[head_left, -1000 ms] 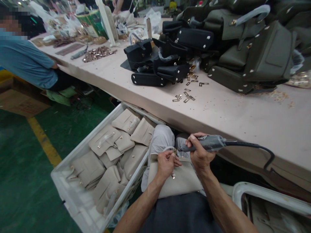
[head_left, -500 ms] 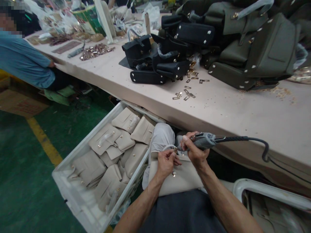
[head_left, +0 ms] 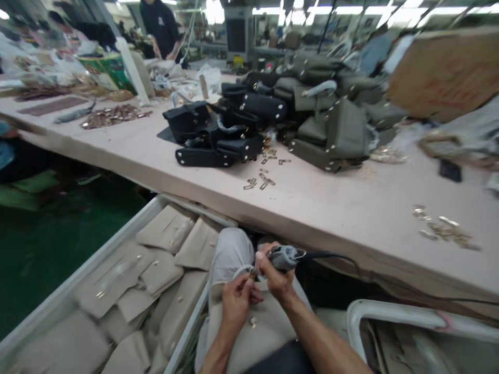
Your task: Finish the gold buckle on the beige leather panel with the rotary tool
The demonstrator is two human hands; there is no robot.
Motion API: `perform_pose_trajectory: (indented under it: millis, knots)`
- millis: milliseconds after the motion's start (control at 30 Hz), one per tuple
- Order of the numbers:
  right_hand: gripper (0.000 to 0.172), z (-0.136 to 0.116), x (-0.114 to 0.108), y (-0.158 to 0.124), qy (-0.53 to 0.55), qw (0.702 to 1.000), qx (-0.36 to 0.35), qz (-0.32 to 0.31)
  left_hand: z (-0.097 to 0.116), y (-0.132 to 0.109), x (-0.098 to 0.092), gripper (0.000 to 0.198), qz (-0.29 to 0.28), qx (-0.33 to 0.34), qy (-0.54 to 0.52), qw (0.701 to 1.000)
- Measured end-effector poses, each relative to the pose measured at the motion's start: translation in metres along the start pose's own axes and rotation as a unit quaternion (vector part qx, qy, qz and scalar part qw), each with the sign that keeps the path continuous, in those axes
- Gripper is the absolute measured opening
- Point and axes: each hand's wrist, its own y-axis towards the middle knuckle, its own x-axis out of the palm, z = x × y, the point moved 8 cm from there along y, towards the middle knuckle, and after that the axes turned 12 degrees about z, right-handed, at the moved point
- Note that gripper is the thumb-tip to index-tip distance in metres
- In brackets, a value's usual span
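A beige handbag [head_left: 267, 340] lies across my lap, with a round metal stud on its front. My right hand [head_left: 275, 278] is wrapped round a grey corded electric screwdriver [head_left: 286, 257], whose tip points left toward my other hand. Closed in a pinch, my left hand [head_left: 236, 301] holds a small brass-coloured metal fitting [head_left: 252, 274] at the bag's top edge. A pale handle strap [head_left: 242, 270] arches just beside these fingers. Whether the screwdriver tip touches the fitting is too small to tell.
A white bin [head_left: 97, 262] of beige bags stands at my left, another white bin [head_left: 353, 317] at my right. On the table [head_left: 331, 213] are black bags [head_left: 202, 156], olive bags [head_left: 327, 135], loose metal frames [head_left: 265, 181] and gold-coloured pieces [head_left: 448, 231]. A person [head_left: 161, 28] stands beyond.
The camera view has tilted up and turned right, so the table's right side and the room behind now show. Both hands keep their hold on the screwdriver and the fitting at the bag.
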Motion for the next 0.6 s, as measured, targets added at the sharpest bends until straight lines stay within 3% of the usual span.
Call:
perform_pose_trajectory:
  millis: [200, 333, 433, 533, 600]
  knots:
    - [0.032, 0.000, -0.006, 0.011, 0.046, 0.998, 0.003, 0.037, -0.007, 0.009, 0.003, 0.052, -0.008, -0.004, 0.010, 1.000]
    - [0.030, -0.040, -0.025, 0.032, 0.130, 0.986, -0.010, 0.104, -0.012, 0.007, 0.004, 0.058, 0.016, -0.013, -0.002, 1.000]
    - [0.028, -0.086, -0.064, 0.067, 0.172, 0.970, -0.050, 0.166, -0.012, 0.004, 0.003, 0.057, 0.051, -0.007, -0.019, 0.998]
    - [0.032, -0.129, -0.125, 0.119, 0.210, 0.941, -0.109, 0.240, -0.006, 0.000, 0.002, 0.056, 0.090, 0.015, -0.036, 0.995]
    - [0.033, -0.144, -0.169, 0.156, 0.243, 0.915, -0.117, 0.302, -0.003, -0.001, 0.004, 0.056, 0.099, 0.023, -0.042, 0.994]
